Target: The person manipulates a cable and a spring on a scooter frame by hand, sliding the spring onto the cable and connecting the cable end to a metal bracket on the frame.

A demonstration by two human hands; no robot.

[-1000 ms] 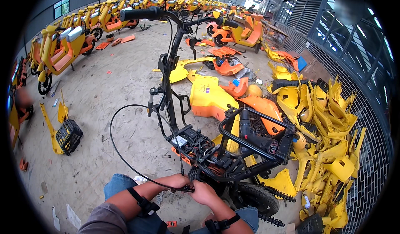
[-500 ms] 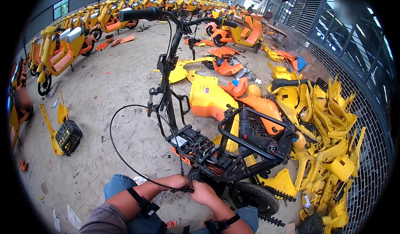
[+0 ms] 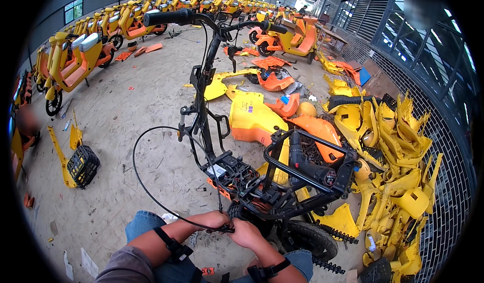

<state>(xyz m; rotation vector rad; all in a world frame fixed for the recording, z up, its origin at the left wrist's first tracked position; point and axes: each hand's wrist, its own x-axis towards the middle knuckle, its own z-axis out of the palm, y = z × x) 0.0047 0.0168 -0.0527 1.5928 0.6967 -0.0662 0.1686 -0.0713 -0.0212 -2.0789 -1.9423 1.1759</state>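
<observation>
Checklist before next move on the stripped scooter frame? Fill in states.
1. Left hand and right hand together at the black cable: ok.
2. Secure grip on the cable: cannot tell, fingers mostly hidden.
3. Slack in the cable: ok, wide loop left of the frame.
4. Space beside the rear wheel free of loose parts: not ok, yellow panel close by.
5. Exposed electronics unpowered: cannot tell.

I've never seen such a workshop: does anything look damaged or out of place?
Yes: the black scooter frame lacks the bodywork that the scooters at left wear. Yellow panels lie heaped by the brick wall, and a black basket sits on the floor rather than on a scooter.
</observation>
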